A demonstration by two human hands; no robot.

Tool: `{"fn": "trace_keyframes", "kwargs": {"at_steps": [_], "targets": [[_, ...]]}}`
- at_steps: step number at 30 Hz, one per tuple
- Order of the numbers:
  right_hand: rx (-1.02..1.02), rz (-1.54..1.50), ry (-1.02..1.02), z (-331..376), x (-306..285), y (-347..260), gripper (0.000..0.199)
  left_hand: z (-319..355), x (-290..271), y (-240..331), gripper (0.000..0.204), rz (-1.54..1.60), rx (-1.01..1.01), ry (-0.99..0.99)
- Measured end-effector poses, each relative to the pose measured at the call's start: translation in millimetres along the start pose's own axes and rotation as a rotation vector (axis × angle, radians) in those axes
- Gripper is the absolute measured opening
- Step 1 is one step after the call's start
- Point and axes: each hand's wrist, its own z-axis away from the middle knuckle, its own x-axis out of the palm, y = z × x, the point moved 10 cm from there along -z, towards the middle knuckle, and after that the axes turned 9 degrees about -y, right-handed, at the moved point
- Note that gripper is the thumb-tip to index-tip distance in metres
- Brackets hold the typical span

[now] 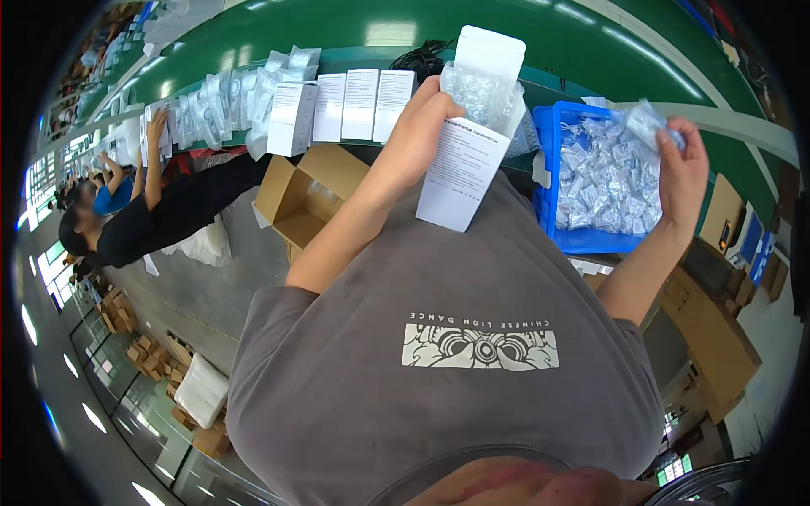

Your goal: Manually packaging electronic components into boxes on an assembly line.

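My left hand [422, 126] is closed around an upright white carton [464, 173] whose top flap stands open. A bubble-wrapped item [477, 93] pokes out of the carton's mouth; what is inside the wrap cannot be made out. To the right, my right hand [683, 169] pinches a small clear plastic bag [645, 122] between thumb and fingers. The bag hangs above the far right corner of a blue bin [591, 243], which is filled with several similar small bags [603, 181]. The contents of the held bag are too small to tell.
Closed white boxes [361, 105] stand in a row on the green table [582, 51], beside bubble-wrapped items [215, 105]. Black cables [422, 59] lie behind. An open cardboard box [308, 198] sits below the table's edge at left. Farther left, a co-worker in black [160, 207] reaches onto the table.
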Motion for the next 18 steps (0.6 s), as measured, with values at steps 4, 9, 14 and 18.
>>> {"fn": "trace_keyframes", "kwargs": {"at_steps": [4,9,14,18], "targets": [[-0.309,0.131,-0.427,-12,168,-117,0.019,3,18,18,0.05,-0.283,0.009,-0.023],[-0.057,0.436,-0.973,-26,258,-49,0.03,13,20,37,0.049,-0.306,0.126,-0.13],[0.037,0.731,-1.057,-14,297,-38,0.027,29,2,34,0.048,-0.222,0.142,-0.108],[-0.584,0.654,-0.766,-29,295,-101,0.02,37,-27,35,0.05,-0.148,0.182,-0.015]]}}
